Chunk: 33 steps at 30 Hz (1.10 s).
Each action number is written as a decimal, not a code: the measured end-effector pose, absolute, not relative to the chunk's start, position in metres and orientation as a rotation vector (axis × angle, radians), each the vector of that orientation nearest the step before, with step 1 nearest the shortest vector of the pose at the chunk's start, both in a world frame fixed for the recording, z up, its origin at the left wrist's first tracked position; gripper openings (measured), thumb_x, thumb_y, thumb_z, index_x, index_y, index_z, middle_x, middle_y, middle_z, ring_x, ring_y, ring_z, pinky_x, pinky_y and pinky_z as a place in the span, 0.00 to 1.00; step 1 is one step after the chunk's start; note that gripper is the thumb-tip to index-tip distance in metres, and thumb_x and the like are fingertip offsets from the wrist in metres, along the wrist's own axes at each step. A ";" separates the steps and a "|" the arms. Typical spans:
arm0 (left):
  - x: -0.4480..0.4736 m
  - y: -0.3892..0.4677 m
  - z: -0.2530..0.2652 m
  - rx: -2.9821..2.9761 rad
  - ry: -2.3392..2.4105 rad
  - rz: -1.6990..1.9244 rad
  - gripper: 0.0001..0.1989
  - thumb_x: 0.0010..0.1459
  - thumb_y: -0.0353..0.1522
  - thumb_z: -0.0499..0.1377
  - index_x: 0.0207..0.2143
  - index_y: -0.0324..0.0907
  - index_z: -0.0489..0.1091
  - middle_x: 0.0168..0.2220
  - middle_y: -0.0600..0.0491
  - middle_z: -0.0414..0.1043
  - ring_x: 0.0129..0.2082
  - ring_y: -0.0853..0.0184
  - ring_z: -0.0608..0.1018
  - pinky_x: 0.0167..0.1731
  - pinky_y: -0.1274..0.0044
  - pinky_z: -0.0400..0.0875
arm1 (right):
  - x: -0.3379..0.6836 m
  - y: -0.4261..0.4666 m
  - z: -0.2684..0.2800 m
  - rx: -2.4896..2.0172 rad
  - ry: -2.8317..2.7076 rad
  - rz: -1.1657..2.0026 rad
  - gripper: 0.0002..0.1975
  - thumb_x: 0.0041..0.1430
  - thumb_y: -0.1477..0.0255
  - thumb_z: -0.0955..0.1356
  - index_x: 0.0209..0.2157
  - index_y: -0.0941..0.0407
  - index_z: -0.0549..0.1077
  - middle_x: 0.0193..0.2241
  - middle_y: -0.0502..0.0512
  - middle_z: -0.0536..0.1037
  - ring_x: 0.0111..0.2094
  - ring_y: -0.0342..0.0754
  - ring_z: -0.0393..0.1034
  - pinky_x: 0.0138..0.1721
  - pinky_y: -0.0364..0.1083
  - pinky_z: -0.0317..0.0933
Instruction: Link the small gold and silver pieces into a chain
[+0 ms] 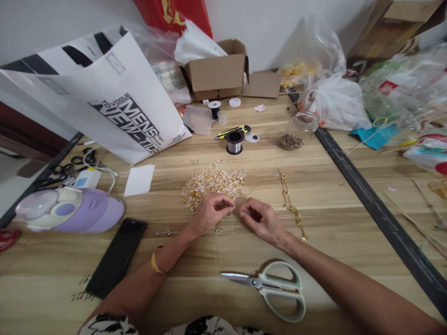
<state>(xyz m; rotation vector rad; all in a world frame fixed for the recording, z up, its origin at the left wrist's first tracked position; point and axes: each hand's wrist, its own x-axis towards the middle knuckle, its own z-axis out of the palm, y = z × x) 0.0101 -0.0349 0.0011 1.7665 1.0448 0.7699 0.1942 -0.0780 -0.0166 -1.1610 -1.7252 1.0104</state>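
Note:
My left hand (208, 215) is pinched, thumb against fingertips, at the front edge of a heap of small gold and clear beaded links (213, 181). Facing it a short gap away, my right hand (261, 217) is also pinched. Whatever sits between the fingertips of either hand is too small to make out. A thin silver chain (226, 229) lies on the table just below the hands, partly hidden by my left wrist. To the right of my right hand rests a gold chain (295, 215). Scissors (260, 283) with pale handles lie slightly open nearer to me.
Behind the heap stand a wire spool (234, 145), a yellow utility knife (223, 133) and a glass jar (299, 131) of beads. On the left are a phone (117, 256), a purple bottle (96, 211) and a white shopping bag (122, 102). Plastic bags (335, 102) crowd the right.

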 end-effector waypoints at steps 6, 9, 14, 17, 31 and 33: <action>0.011 -0.035 0.004 1.794 1.022 0.757 0.02 0.50 0.26 0.61 0.28 0.37 0.74 0.27 0.52 0.76 0.28 0.71 0.75 0.30 0.81 0.68 | 0.194 -0.078 -0.018 -1.160 -1.735 0.990 0.04 0.58 0.73 0.65 0.30 0.58 0.69 0.21 0.48 0.66 0.20 0.39 0.57 0.20 0.38 0.51; 0.012 -0.036 0.005 1.825 1.029 0.752 0.02 0.51 0.26 0.61 0.28 0.37 0.74 0.28 0.52 0.76 0.28 0.70 0.75 0.30 0.80 0.68 | 0.194 -0.077 -0.017 -1.163 -1.730 1.002 0.04 0.58 0.73 0.65 0.30 0.58 0.69 0.21 0.47 0.66 0.20 0.38 0.57 0.20 0.38 0.51; 0.010 -0.035 0.003 2.010 1.030 0.786 0.04 0.51 0.24 0.60 0.28 0.38 0.74 0.27 0.51 0.75 0.28 0.69 0.75 0.31 0.79 0.68 | 0.194 -0.077 -0.017 -1.165 -1.729 1.002 0.03 0.57 0.74 0.65 0.30 0.58 0.69 0.20 0.47 0.66 0.20 0.38 0.56 0.21 0.38 0.51; 0.009 -0.033 -0.002 2.152 0.983 0.837 0.05 0.52 0.23 0.59 0.29 0.38 0.74 0.28 0.51 0.75 0.30 0.68 0.75 0.33 0.77 0.68 | 0.194 -0.077 -0.017 -1.178 -1.726 1.024 0.04 0.57 0.74 0.65 0.29 0.58 0.69 0.20 0.46 0.65 0.20 0.38 0.56 0.20 0.38 0.50; -0.005 -0.023 -0.001 2.331 0.929 0.747 0.04 0.55 0.25 0.58 0.30 0.38 0.73 0.29 0.50 0.75 0.32 0.67 0.74 0.36 0.75 0.68 | 0.192 -0.074 -0.014 -1.229 -1.654 1.111 0.07 0.57 0.70 0.65 0.28 0.59 0.68 0.21 0.48 0.66 0.21 0.39 0.56 0.21 0.39 0.51; -0.008 -0.021 0.003 2.327 0.921 0.686 0.04 0.55 0.25 0.58 0.29 0.38 0.73 0.29 0.50 0.75 0.32 0.67 0.74 0.36 0.75 0.67 | 0.192 -0.074 -0.014 -1.237 -1.649 1.121 0.07 0.58 0.70 0.65 0.28 0.59 0.69 0.21 0.48 0.67 0.21 0.39 0.57 0.21 0.39 0.52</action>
